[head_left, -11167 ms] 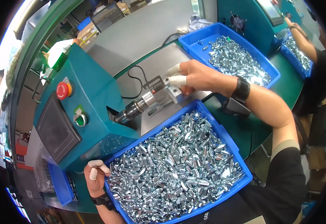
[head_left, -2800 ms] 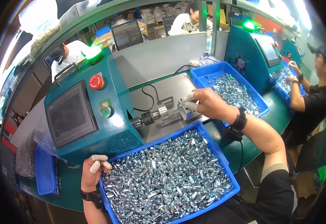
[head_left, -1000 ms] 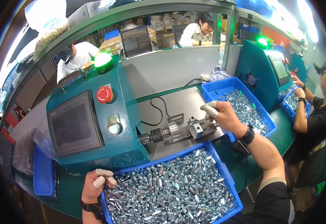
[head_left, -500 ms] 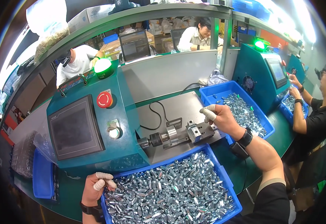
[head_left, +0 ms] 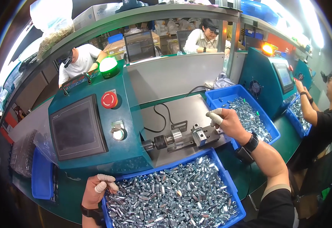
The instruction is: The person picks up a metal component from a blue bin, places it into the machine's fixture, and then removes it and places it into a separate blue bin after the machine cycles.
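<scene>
My left hand [head_left: 98, 189], with white finger cots, is bent in a pinch at the left rim of a blue bin [head_left: 231, 186] heaped with small shiny metal hex pieces [head_left: 169, 193]. Whatever lies between its fingertips is hidden. Above the right end of a bench machine's clamping fixture [head_left: 199, 136] hovers my right hand [head_left: 228, 123], thumb and fingers closed together, also in finger cots. I cannot make out a part in them. Left of the fixture, a dark chuck [head_left: 160, 142] and a round metal collar [head_left: 176, 136] stand in line on the metal plate.
The teal machine housing [head_left: 131, 114] carries a dark screen [head_left: 77, 129], a red stop button [head_left: 109, 100] and a lit green lamp [head_left: 109, 66]. Behind my right hand sits a second blue bin [head_left: 215, 95] of metal parts. Co-workers sit across the bench and at the right.
The lamp on the machine at the right has turned from green to amber, and the co-worker there has raised a hand toward it. My hands have hardly moved.
</scene>
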Motion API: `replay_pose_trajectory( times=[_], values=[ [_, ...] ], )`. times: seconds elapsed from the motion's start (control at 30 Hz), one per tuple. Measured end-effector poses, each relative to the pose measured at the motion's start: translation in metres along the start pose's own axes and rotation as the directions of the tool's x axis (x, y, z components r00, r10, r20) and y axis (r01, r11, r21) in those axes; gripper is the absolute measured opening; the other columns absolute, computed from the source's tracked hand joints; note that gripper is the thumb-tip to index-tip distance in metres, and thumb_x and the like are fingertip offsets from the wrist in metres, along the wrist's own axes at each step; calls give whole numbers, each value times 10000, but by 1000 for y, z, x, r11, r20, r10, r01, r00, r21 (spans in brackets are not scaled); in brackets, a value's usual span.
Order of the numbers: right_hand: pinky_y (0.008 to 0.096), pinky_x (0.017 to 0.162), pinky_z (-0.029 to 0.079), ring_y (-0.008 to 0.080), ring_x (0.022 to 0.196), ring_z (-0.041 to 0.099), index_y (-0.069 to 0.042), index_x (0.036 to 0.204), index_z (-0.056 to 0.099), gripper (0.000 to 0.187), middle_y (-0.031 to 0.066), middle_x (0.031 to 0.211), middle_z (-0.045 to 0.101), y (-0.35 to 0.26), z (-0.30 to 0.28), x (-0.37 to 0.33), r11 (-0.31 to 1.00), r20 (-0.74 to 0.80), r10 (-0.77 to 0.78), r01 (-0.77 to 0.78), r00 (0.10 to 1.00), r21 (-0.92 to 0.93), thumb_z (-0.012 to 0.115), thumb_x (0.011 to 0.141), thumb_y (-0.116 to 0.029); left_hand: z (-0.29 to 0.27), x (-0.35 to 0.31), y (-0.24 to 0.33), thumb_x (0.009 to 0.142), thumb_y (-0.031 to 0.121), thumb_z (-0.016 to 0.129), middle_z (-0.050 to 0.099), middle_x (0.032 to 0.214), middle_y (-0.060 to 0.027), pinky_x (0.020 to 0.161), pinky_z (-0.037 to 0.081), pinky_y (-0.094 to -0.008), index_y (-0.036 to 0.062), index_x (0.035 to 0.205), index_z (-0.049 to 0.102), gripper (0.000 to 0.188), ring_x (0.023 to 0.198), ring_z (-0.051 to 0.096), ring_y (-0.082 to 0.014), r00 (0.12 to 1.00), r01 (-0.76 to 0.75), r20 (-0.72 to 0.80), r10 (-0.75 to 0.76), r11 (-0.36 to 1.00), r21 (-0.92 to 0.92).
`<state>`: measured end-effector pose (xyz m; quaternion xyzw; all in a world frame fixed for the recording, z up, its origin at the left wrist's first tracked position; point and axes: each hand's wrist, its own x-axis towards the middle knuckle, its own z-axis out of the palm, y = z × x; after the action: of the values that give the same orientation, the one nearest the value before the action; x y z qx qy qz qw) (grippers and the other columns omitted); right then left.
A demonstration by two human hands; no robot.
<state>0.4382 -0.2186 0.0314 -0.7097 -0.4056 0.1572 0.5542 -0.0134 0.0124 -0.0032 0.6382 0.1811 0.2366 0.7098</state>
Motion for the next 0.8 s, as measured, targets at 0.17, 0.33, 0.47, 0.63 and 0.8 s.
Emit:
replay_pose_trajectory(
  times=[0.17,0.33,0.47,0.63,0.8],
  values=[
    [236,497,472,54,568,573,15,908,689,281,1,689,634,0,3,-3,1000,-5,11,-11,1000,15,654,961,-258,-3,-5,-1,882,393,716,700,820,-163,659,538,-332,-37,1070,642,475,704,665,-226,1000,-4,10,4,1000,-9],
    [236,498,471,54,562,568,10,900,690,276,-3,678,626,3,4,-8,999,-10,51,-51,999,-1,648,965,-255,-3,-6,-1,892,382,708,698,816,-162,641,535,-324,-37,1074,639,463,699,661,-221,1000,-1,24,1,1000,5],
    [226,555,509,57,652,603,15,1077,693,247,14,761,658,13,-8,-3,992,54,120,-117,991,-53,621,974,-198,-1,2,-2,894,400,701,689,795,-150,621,531,-315,-35,1062,631,472,684,653,-211,999,15,34,-17,999,34],
    [231,651,530,100,814,647,31,1283,574,369,61,984,694,-13,-4,-11,964,146,169,-194,975,184,608,977,-172,-2,1,-6,892,433,693,669,762,-130,603,527,-310,-24,1043,612,488,656,637,-199,1000,-20,-6,21,996,92],
    [247,682,536,116,881,642,24,1333,541,409,78,1045,685,-9,3,-41,952,249,211,-256,945,168,609,973,-159,0,5,-3,898,434,684,652,745,-125,582,519,-310,-15,1038,601,477,632,621,-197,998,-59,-5,60,993,107]
  ],
)
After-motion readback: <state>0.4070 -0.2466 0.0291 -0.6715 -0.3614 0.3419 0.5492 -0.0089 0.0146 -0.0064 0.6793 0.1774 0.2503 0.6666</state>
